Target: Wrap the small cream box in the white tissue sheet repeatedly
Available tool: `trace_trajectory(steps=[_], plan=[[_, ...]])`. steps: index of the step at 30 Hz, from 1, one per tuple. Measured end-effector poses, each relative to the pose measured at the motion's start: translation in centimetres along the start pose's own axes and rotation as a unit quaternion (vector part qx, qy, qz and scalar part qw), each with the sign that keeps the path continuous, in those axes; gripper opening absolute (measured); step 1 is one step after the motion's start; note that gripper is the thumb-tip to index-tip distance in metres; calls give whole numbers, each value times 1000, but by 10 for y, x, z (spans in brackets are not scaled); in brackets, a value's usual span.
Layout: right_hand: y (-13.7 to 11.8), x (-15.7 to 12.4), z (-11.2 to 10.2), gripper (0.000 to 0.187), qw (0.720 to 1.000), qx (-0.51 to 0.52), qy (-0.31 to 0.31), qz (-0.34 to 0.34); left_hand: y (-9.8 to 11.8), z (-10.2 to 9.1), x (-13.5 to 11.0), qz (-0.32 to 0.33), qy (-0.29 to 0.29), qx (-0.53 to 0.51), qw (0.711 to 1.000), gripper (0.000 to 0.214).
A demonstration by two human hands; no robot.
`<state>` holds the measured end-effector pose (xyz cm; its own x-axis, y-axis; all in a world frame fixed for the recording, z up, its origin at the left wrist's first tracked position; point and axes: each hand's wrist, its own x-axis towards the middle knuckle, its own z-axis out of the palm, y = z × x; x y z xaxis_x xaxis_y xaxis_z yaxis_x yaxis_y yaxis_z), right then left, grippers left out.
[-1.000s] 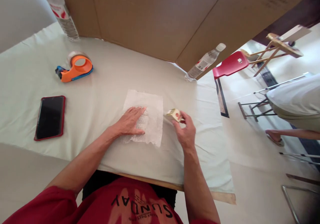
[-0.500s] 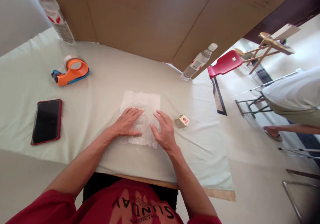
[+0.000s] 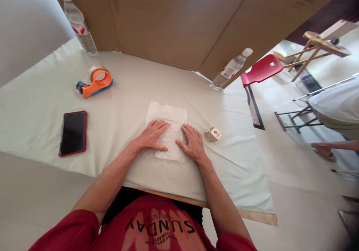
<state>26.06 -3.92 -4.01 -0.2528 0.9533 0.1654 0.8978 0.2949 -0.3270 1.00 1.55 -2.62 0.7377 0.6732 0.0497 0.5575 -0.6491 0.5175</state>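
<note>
A clear sheet of bubble wrap [image 3: 173,143] lies flat on the cloth near the table's front edge, with a white sheet [image 3: 165,112] showing beyond its far side. My left hand [image 3: 155,135] rests on the left part of the wrap, fingers stretched out. On the right part lies my right hand [image 3: 193,142], its fingers also extended and the thumb pointing inward. A small gold-and-white box [image 3: 213,134] stands just right of my right hand, apart from it.
To the left are a black phone with a red rim [image 3: 73,133] and an orange tape dispenser [image 3: 98,83]. Water bottles stand at back left [image 3: 81,28] and back right [image 3: 230,71], before a cardboard wall [image 3: 168,26]. A person [image 3: 335,101] is at far right, near a red chair [image 3: 262,70].
My right hand has come down flatter onto the right side of the wrap. My left hand stays on the wrap. The whole view has shifted, so things appear farther right.
</note>
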Motion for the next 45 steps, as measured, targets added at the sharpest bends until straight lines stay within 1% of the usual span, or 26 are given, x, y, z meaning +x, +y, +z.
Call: trace_trajectory(steps=[5, 8, 12, 14, 17, 20, 23, 25, 27, 29, 31, 32, 34, 35, 37, 38, 40, 43, 45], plan=[[0, 4, 2, 63, 1000, 7, 16, -2, 7, -8, 3, -24, -36, 49, 998, 100], [-1, 5, 2, 62, 1000, 13, 23, -5, 18, -16, -1, -44, -50, 96, 993, 86], [-1, 4, 3, 60, 999, 26, 36, -11, 42, -21, -19, -50, -43, 116, 991, 66], [0, 4, 3, 59, 999, 31, 39, -11, 55, -17, -32, -46, -38, 114, 992, 63], [0, 5, 4, 58, 998, 38, 40, -4, 69, -4, -50, -44, -44, 114, 992, 57], [-3, 5, 6, 56, 998, 43, 40, -2, 73, 8, -64, -58, -19, 99, 993, 57], [-7, 2, 4, 54, 998, 44, 34, -3, 74, 11, -73, -66, -7, 98, 993, 55], [-8, -2, -2, 49, 998, 41, 42, 0, 76, 11, -77, -69, -10, 103, 992, 55], [-3, -6, -12, 45, 997, 32, 74, 9, 80, 10, -81, -70, -11, 100, 992, 55], [10, -11, -26, 44, 991, 17, 126, 38, 85, 11, -83, -71, -4, 90, 993, 55], [28, -15, -39, 50, 979, -1, 174, 106, 89, 14, -86, -68, 10, 85, 994, 56], [37, -17, -44, 55, 971, -6, 185, 150, 92, 16, -87, -66, 17, 86, 994, 57], [54, -20, -50, 59, 959, 3, 185, 216, 95, 21, -90, -62, 27, 89, 994, 57], [60, -21, -51, 56, 956, 12, 181, 231, 97, 23, -92, -62, 30, 89, 994, 56], [64, -23, -52, 49, 956, 26, 178, 233, 98, 28, -95, -64, 31, 83, 994, 54], [62, -24, -52, 46, 957, 31, 179, 224, 98, 30, -97, -64, 32, 80, 994, 53], [47, -24, -52, 44, 963, 61, 183, 189, 98, 34, -99, -63, 34, 76, 995, 52], [6, -20, -50, 48, 969, 146, 179, 91, 97, 37, -102, -64, 42, 77, 994, 54], [-24, -13, -45, 49, 969, 184, 162, 29, 97, 38, -102, -66, 45, 79, 994, 56]])
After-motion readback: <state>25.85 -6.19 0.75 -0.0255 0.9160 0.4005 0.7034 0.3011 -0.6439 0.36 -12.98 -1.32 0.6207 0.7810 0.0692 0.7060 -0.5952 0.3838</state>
